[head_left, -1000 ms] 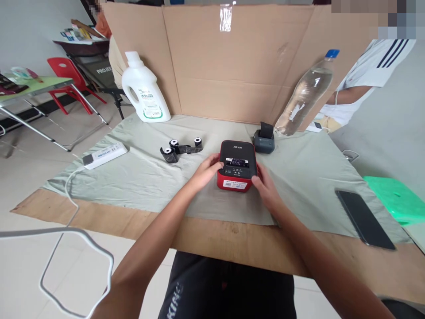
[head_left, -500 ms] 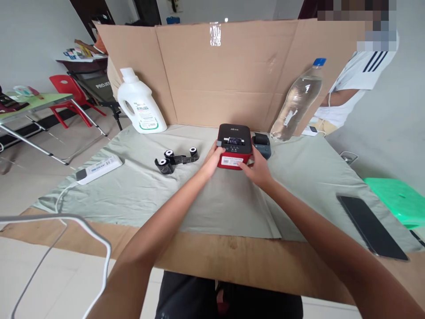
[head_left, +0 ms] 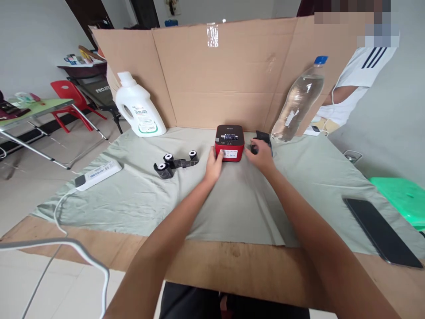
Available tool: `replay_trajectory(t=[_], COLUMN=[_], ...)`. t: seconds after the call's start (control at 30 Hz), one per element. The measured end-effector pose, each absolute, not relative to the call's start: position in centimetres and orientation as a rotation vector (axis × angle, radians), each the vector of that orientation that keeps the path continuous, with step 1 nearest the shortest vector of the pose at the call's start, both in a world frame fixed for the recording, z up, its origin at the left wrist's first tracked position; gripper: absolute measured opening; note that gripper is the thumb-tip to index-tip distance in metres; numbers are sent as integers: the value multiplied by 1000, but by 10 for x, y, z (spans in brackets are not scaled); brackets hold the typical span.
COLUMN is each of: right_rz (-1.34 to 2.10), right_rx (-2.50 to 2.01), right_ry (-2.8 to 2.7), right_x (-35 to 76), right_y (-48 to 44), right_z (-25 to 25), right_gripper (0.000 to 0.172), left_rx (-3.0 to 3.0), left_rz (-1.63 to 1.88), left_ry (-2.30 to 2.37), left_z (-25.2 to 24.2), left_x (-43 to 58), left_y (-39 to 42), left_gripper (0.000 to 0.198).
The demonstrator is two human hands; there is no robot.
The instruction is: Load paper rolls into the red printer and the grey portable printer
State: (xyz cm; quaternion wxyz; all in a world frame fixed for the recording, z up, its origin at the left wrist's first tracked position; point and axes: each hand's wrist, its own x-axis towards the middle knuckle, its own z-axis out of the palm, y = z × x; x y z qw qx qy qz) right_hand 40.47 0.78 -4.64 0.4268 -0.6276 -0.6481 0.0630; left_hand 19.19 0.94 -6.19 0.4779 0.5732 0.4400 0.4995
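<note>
A red and black label printer rests on the grey cloth, with a white sticker on its front. My left hand lies along the printer's left side, fingers stretched out and thumb near the sticker. To the right, my right hand is apart from the printer, its fingers bent and spread. It is in front of a small dark portable printer and partly hides it; whether they touch I cannot tell. Left of the red printer are several small rolls of black ribbon.
A cardboard screen stands behind. A white detergent jug and a tilted water bottle are in front of it. A power strip lies left, a phone right. Behind the screen at right is a person in a white sleeve.
My right hand has let go of the red printer and moved right to the dark portable printer. My left hand is still at the red printer's side. The view has shifted slightly.
</note>
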Motion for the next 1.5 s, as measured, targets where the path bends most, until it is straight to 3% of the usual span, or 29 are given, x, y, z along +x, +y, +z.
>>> replay_trajectory(t=[0.1, 0.17, 0.2, 0.33, 0.63, 0.83, 1.03, 1.23, 1.33, 1.5], right_rz=[-95, -37, 3, -4, -65, -32, -27, -15, 9, 42], right_rx=[-1932, -2131, -2180, -2143, -1933, -1984, -1961, -1947, -1961, -1965], right_ry=[-1349, -1263, -1259, -1272, -1452, -1451, -1444, -1440, -1444, -1445], right_x=[424, 426, 424, 406, 344, 313, 312, 312, 311, 311], right_y=[5, 5, 5, -17, -156, -181, -181, -182, -182, -182], right_z=[-47, -49, -51, -53, -70, -67, -68, -70, -69, -68], right_gripper=[91, 112, 114, 107, 109, 110, 107, 110, 113, 115], left_rx=[1645, 1762, 1797, 1899, 2382, 2376, 2359, 1947, 1820, 1782], left_rz=[1160, 1089, 1066, 935, 630, 634, 651, 1161, 1086, 966], left_ry=[1186, 1218, 1236, 1297, 1198, 1225, 1267, 1108, 1046, 1040], left_z=[-75, -78, -78, -71, -71, -72, -70, -71, -72, -68], left_x=[184, 180, 178, 177, 183, 173, 166, 164, 165, 169], left_y=[-31, -49, -54, -62, -91, -116, -140, -148, -147, -147], left_gripper=[83, 85, 84, 78, 75, 80, 67, 85, 94, 92])
